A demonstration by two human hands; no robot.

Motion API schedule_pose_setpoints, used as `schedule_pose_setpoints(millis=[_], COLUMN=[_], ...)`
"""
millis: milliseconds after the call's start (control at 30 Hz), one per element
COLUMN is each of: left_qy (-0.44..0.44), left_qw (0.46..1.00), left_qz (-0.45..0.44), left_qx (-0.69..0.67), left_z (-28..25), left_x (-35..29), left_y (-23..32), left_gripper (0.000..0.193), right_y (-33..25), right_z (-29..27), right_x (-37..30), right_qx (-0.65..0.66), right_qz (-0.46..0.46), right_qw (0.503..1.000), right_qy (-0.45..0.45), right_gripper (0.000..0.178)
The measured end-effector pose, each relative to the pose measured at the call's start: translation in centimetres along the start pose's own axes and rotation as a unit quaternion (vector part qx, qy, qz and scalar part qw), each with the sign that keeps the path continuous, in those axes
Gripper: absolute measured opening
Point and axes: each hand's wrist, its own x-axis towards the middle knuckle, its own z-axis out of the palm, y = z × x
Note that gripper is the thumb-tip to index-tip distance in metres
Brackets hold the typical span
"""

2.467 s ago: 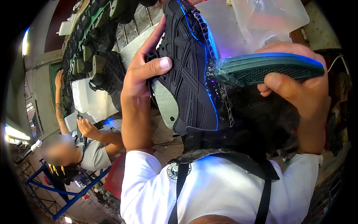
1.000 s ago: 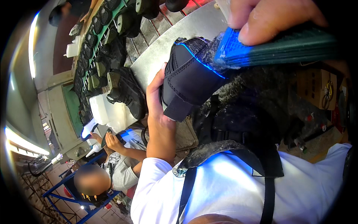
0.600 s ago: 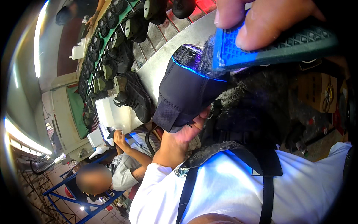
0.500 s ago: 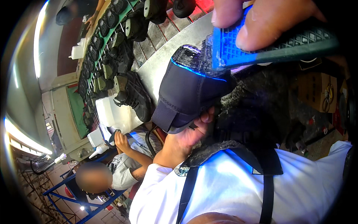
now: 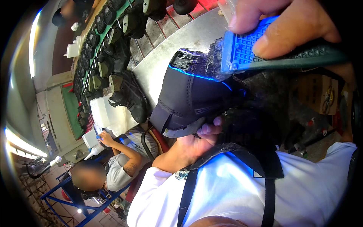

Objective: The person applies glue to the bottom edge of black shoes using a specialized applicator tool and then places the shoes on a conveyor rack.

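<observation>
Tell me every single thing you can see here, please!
Shoe upper: one, black with a blue-lit edge, held at centre.
Sole: one, blue-green, pressed on the upper's top.
Shoes on the conveyor: many, black, upper left.
Plastic container: one, white, left of centre.
Co-worker: one, grey shirt, seated lower left.
Apron: one, black, over a white shirt.
Left hand: under the upper.
Right hand: gripping the sole.

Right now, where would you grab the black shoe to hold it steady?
Grab the shoe at its heel end, from underneath, where the left hand already cups it. The opening there gives fingers an edge, and it leaves the glossy bottom free for the sole in the right hand.
</observation>
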Motion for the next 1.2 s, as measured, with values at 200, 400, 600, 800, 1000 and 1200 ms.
schedule_pose_setpoints(millis=[200,400,600,800,1000,1200], left_qy=[-0.061,-0.11,-0.108,-0.152,-0.2,-0.214], left_qw=[0.993,0.985,0.985,0.98,0.945,0.86], left_qz=[-0.059,-0.079,-0.089,-0.109,0.085,0.274], left_qx=[-0.088,-0.107,-0.102,0.066,0.243,0.374], left_z=[-2.7,-3.5,-3.3,-2.6,-2.0,-1.7], left_x=[0.7,1.4,2.0,0.6,1.0,2.3], left_y=[0.6,0.7,0.8,4.2,8.9,13.0], left_gripper=[0.052,0.048,0.047,0.05,0.05,0.051], right_y=[0.3,0.1,-0.5,1.9,0.1,0.7], right_z=[0.8,0.9,1.6,4.4,12.2,10.7], right_x=[-0.1,-0.7,-1.7,-3.4,1.8,2.4], right_qx=[0.008,0.016,-0.056,0.051,0.022,0.391], right_qz=[-0.019,-0.031,0.019,0.147,0.158,0.134], right_qw=[1.0,0.999,0.997,0.957,0.856,0.824], right_qy=[0.012,0.039,0.053,0.244,0.492,0.387], right_gripper=[0.02,0.019,0.01,0.018,0.021,0.018])
